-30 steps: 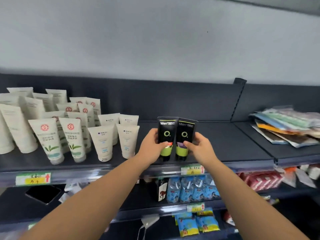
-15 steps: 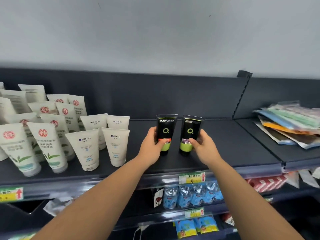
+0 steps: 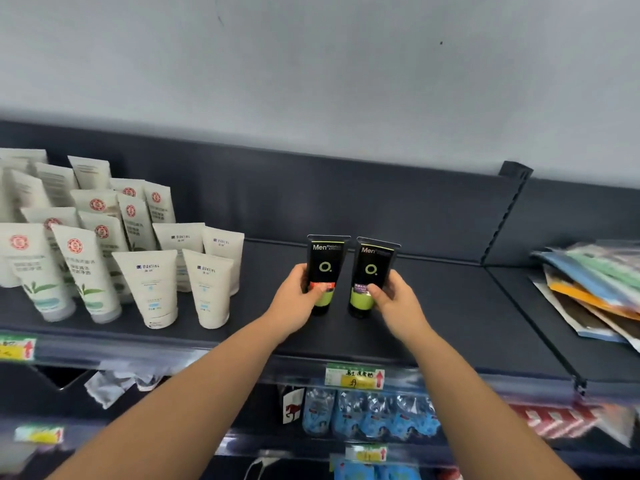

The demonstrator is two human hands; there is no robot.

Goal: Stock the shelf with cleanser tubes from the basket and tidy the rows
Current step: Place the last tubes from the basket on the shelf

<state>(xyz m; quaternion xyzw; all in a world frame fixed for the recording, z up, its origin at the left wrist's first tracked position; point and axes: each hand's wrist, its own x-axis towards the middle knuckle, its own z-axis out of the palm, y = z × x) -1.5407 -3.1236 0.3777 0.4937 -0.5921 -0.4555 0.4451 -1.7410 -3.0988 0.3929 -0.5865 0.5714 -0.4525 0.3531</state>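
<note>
On the top shelf (image 3: 450, 306), mid-depth and right of the white rows, two black men's cleanser tubes stand cap-down and upright.

1. Grip. Left hand (image 3: 294, 299) holds the orange-band tube (image 3: 323, 268) low on its body, thumb across the front, fingers wrapped behind. Right hand (image 3: 398, 303) holds the purple-band tube (image 3: 372, 268) the same way. Neither hand has let go.
2. Change vs. 1 s ago. The pair was then at the shelf's front edge, bodies touching. Both are now set further back toward the rear panel, w/ a narrow gap between them. Caps appear to sit on the shelf surface; contact can't be confirmed.
3. Meaning for task. Placement of this pair looks approx. done. They start a new black row, well apart from the Manting tubes (image 3: 152, 285) and the red-seal tubes (image 3: 79, 268) at the left end.
4. Next, as judged. Release both, check they stand unaided, square labels to the front. The purple-band tube leans slightly right, so it may tip on release.
5. Misc. The basket isn't in view, so remaining stock is unknown. Flat packets (image 3: 595, 289) lie on the adjoining shelf section at right. A price tag (image 3: 355, 375) sits on the front edge below the pair.
</note>
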